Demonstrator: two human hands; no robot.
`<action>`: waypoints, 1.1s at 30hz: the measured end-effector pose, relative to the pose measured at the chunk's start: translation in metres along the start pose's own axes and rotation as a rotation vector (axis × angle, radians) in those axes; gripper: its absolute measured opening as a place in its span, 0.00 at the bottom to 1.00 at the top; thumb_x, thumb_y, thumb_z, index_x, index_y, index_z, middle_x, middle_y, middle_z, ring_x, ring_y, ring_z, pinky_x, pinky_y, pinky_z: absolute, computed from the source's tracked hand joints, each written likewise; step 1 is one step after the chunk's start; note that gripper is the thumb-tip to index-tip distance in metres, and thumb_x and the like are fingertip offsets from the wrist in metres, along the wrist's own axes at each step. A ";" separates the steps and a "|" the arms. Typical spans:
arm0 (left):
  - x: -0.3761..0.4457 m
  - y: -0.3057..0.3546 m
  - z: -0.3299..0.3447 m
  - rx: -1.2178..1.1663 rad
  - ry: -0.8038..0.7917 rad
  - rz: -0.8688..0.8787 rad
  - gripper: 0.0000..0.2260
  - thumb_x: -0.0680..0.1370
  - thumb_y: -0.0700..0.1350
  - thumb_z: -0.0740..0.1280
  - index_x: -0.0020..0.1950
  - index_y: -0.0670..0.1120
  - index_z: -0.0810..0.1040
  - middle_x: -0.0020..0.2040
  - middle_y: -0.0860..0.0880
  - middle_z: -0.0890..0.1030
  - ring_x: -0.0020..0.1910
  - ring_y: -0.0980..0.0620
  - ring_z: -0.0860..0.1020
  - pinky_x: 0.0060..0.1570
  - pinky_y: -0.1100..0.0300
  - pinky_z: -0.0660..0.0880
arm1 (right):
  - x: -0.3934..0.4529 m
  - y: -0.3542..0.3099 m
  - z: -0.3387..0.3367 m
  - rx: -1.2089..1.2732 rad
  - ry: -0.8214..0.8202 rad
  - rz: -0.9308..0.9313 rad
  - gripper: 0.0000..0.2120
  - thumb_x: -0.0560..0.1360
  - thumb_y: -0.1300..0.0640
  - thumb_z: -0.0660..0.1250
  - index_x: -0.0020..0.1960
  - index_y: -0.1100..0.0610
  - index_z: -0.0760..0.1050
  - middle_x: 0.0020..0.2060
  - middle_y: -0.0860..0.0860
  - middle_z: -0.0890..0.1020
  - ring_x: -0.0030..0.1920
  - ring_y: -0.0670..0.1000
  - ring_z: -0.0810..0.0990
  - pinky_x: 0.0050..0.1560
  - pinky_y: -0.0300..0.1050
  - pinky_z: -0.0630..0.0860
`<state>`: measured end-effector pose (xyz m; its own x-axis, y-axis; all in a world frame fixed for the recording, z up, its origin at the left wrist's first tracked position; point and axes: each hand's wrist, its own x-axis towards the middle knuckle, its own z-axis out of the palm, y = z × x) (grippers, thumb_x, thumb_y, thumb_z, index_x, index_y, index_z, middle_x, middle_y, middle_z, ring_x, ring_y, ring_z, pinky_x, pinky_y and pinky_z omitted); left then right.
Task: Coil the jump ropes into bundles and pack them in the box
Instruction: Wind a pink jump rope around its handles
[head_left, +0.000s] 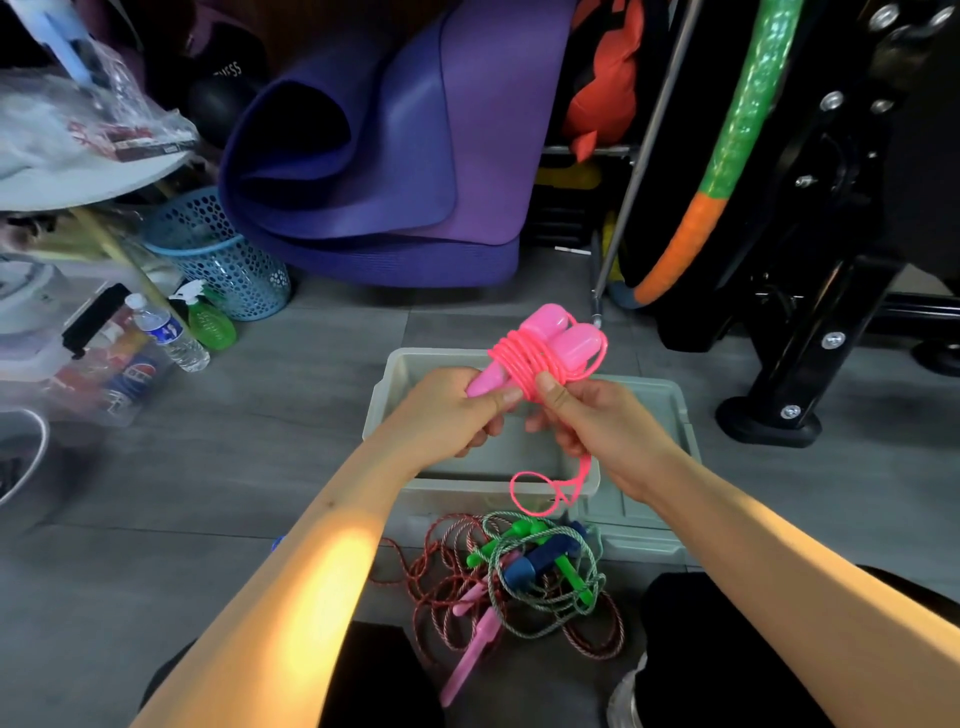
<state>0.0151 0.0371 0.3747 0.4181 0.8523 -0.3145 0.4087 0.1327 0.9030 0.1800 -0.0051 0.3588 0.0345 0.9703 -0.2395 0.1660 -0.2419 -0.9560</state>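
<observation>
While my left hand (457, 410) grips the handles and my right hand (587, 421) pinches the wraps, the light, springy pink jump rope (540, 353) hovers mid-frame over the box (384, 395); its tail dangles loose.

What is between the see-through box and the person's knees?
A tangled pile of jump ropes lies on the floor there, just in front of the clear box: red, green and pink cords mixed together. The head view shows it.

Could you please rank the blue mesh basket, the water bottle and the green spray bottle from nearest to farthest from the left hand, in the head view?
From the left hand:
1. Green spray bottle, on the floor, left.
2. Water bottle, just beyond it, further left.
3. Blue mesh basket, behind them, by the mats.
</observation>
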 end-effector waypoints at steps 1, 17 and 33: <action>0.002 -0.001 -0.001 0.037 0.047 -0.001 0.11 0.79 0.48 0.65 0.46 0.40 0.78 0.28 0.53 0.74 0.23 0.57 0.67 0.25 0.65 0.64 | -0.001 -0.001 -0.001 -0.041 -0.005 0.030 0.13 0.77 0.45 0.62 0.44 0.53 0.79 0.30 0.47 0.81 0.26 0.44 0.66 0.27 0.35 0.65; 0.012 -0.005 -0.008 0.262 0.314 0.000 0.15 0.72 0.56 0.64 0.32 0.47 0.74 0.30 0.50 0.80 0.30 0.50 0.75 0.39 0.54 0.73 | -0.014 -0.021 -0.016 -0.615 -0.012 -0.094 0.13 0.80 0.51 0.58 0.44 0.49 0.80 0.25 0.51 0.66 0.24 0.46 0.64 0.27 0.39 0.60; -0.011 0.014 0.006 0.702 -0.439 -0.144 0.13 0.79 0.53 0.63 0.37 0.49 0.74 0.32 0.51 0.74 0.28 0.55 0.70 0.30 0.64 0.66 | -0.009 -0.023 -0.024 -0.915 -0.069 -0.583 0.02 0.70 0.57 0.71 0.40 0.56 0.81 0.36 0.45 0.78 0.42 0.45 0.76 0.45 0.43 0.72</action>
<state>0.0214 0.0268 0.3889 0.5416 0.5577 -0.6290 0.8313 -0.2441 0.4993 0.1994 -0.0081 0.3873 -0.3378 0.9250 0.1739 0.8116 0.3798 -0.4440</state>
